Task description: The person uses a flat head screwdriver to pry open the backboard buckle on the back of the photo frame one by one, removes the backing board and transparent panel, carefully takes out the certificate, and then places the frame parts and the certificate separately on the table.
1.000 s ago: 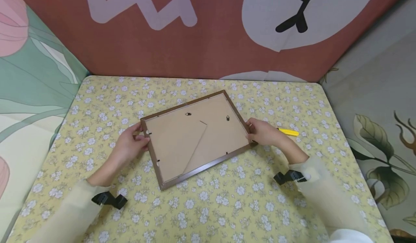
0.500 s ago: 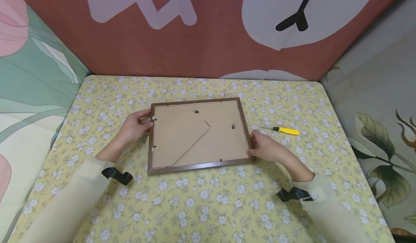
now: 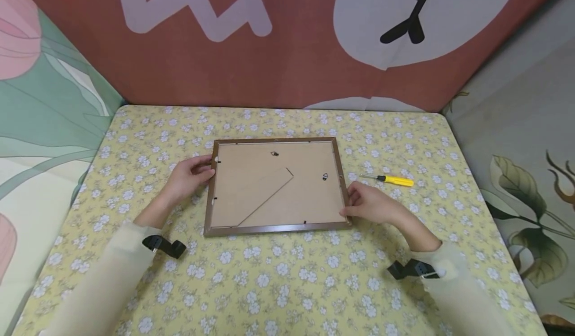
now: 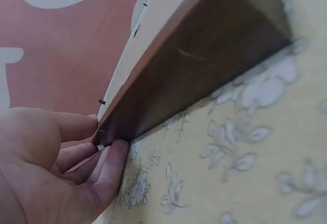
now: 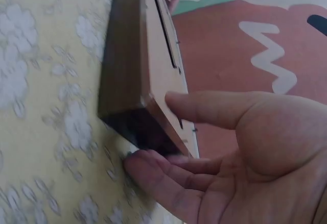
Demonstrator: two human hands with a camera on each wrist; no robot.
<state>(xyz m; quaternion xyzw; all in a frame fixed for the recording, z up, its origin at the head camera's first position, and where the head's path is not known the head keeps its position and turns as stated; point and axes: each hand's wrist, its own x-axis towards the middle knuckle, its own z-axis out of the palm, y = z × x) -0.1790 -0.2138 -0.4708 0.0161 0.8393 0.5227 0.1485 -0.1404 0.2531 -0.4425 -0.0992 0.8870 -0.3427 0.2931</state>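
A brown picture frame (image 3: pixel 251 181) lies back up on the table in the head view, its beige backing board, two hanging rings and slanted stand slit showing. At its left side my left hand (image 3: pixel 186 178) holds the edge; in the left wrist view the thumb (image 4: pixel 79 126) meets the upper edge and the fingertips are at the side near the cloth. My right hand (image 3: pixel 370 202) grips the frame near its lower right corner. The thumb (image 5: pixel 204 106) lies over the backing edge in the right wrist view, with the other fingers curled at the side, partly hidden.
A screwdriver (image 3: pixel 395 180) with a yellow handle lies right of the frame, beyond my right hand. Yellow floral cloth (image 3: pixel 278 286) covers the table. A red-brown printed wall (image 3: pixel 287 76) stands behind it, with patterned panels at both sides.
The frame has turned from a slant to nearly square with the table's edge, held by both hands. My right hand has moved nearer me, and the whole screwdriver now shows.
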